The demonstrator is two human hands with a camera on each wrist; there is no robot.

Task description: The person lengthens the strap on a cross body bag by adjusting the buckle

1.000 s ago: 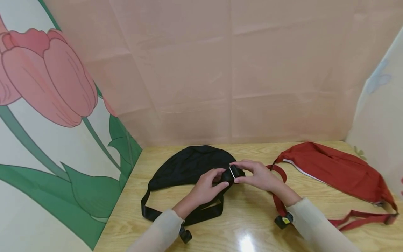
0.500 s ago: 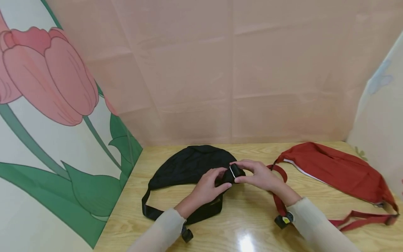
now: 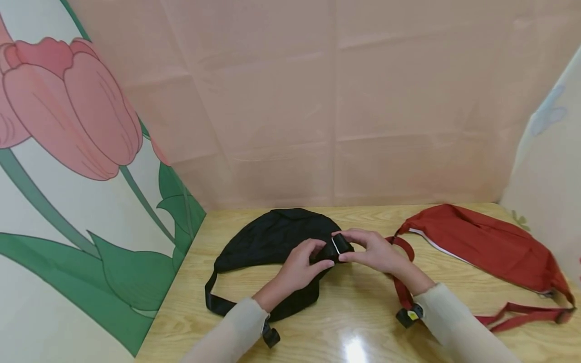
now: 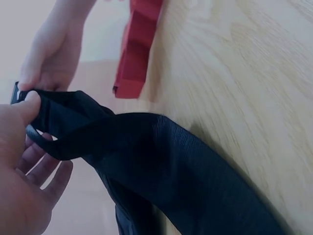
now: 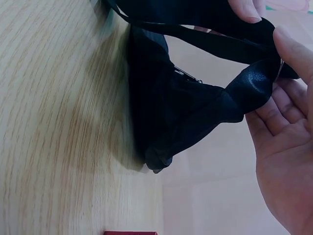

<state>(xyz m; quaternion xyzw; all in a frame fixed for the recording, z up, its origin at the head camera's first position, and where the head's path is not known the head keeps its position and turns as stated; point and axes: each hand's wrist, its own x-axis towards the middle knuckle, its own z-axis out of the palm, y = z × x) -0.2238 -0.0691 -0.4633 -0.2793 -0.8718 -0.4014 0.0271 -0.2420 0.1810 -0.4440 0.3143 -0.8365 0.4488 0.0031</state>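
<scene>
A black waist bag (image 3: pixel 277 237) lies on the wooden table, its strap looping toward me. My left hand (image 3: pixel 297 272) pinches the strap between thumb and fingers. Close beside it, my right hand (image 3: pixel 374 252) grips the strap at a metal slider buckle (image 3: pixel 336 245), thumb below and fingers above. In the left wrist view the doubled strap (image 4: pixel 146 142) runs twisted from both hands down toward the table. The right wrist view shows the bag's end raised toward my right hand, with a zipper (image 5: pixel 188 75) on it. A black clip (image 3: pixel 271 337) sticks out beside my left sleeve.
A red waist bag (image 3: pixel 481 247) lies on the right of the table. Its red strap and black clip (image 3: pixel 408 317) pass beneath my right forearm. A pinkish backdrop (image 3: pixel 272 126) hangs behind the table, with a tulip-print sheet (image 3: pixel 77 111) at left.
My left hand has shifted slightly at the strap. Below it the strap has turned over, and the gap that showed in its loop is covered now. My right hand stays almost in place.
</scene>
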